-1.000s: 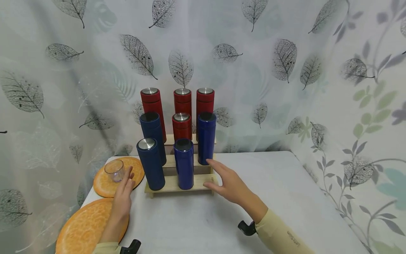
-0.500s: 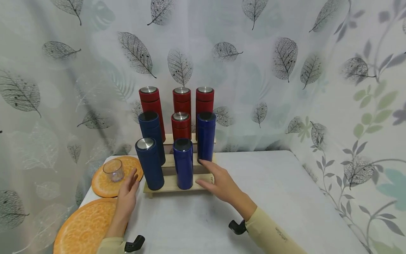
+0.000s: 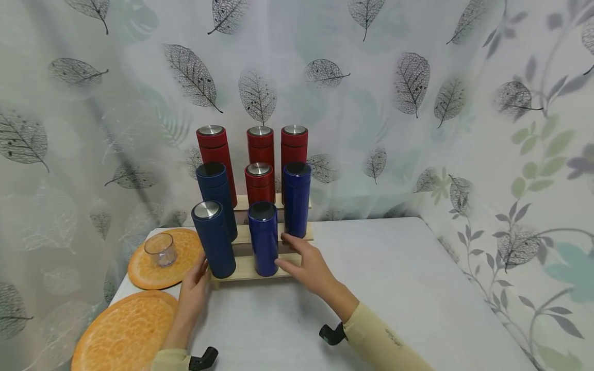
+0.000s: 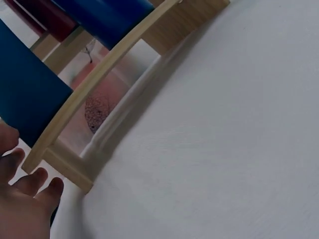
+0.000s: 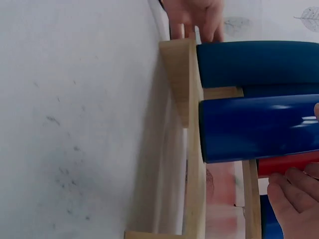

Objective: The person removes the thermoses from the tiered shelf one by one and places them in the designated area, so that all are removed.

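Left hand (image 3: 194, 291) and right hand (image 3: 310, 268) have both drawn in on the wooden rack (image 3: 244, 268) over the last second, and from my end that is the only real change: every bottle I can make out keeps its place. On the left, the fingers have slid rightward, away from the clear cup (image 3: 161, 251) standing on the round mat (image 3: 185, 245); on the right, the thumb has come inward over the front tier. I take this as an approach rather than a hold, with the front pair now bracketed between the hands. Neither one grips anything: the right thumb is spread well away from its forefinger, and the left fingers look loose and slightly bent. Just right of the left fingertips stands the dark-blue bottle (image 3: 214, 245) with a steel cap; just left of the right thumb stands the royal-blue bottle (image 3: 264, 242). Whether skin meets either one, I cannot tell, even from the wrist views. Directly beyond the right forefinger rises the middle-tier blue bottle (image 3: 297, 201), and farther out, past both hands, I see the middle-tier red bottle (image 3: 260, 185) upright too.
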A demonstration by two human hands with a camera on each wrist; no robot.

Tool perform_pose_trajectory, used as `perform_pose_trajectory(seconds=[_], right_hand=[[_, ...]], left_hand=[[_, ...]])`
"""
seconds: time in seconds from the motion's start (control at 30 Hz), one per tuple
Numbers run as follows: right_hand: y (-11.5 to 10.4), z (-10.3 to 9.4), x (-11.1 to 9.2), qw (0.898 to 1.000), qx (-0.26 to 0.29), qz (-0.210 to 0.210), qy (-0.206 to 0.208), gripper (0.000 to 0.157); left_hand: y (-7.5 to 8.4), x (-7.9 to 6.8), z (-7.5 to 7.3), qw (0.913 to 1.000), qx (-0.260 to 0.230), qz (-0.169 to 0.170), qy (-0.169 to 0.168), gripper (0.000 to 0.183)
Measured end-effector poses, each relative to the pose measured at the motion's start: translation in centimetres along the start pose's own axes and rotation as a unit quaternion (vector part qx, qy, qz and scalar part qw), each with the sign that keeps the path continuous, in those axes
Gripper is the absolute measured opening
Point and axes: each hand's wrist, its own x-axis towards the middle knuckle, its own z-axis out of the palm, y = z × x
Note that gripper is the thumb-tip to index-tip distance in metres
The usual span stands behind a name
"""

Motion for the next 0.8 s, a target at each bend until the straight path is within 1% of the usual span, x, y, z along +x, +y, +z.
perform_pose_trajectory(seconds=[0.17, 0.27, 0.37, 0.47, 0.57, 0.8], right_hand=[[0.1, 0.6, 0.0, 0.999, 0.039, 0.003, 0.003, 0.069], [0.3, 0.9, -0.1, 0.998, 0.061, 0.008, 0.011, 0.069], [0.5, 1.4, 0.1, 0.996, 0.084, 0.013, 0.015, 0.069], [0.7, 1.9, 0.3, 0.995, 0.101, 0.021, 0.012, 0.070], [0.8, 2.5, 0.5, 0.994, 0.106, 0.026, 0.009, 0.070], [0.9, 3.5, 0.9, 0.992, 0.113, 0.045, 0.017, 0.074]], left_hand=[[-0.5, -0.3, 0.7, 0.9996, 0.020, -0.016, 0.008, 0.057], [-0.7, -0.4, 1.0, 0.9994, 0.031, -0.015, 0.005, 0.058], [-1.0, -0.5, 1.2, 0.9994, 0.035, 0.001, -0.001, 0.058], [-1.4, -0.5, 1.2, 0.9984, 0.053, 0.018, -0.001, 0.056], [-1.7, -0.6, 1.2, 0.9971, 0.071, 0.026, 0.003, 0.055], [-2.1, -0.7, 1.2, 0.9963, 0.084, 0.015, 0.003, 0.056]])
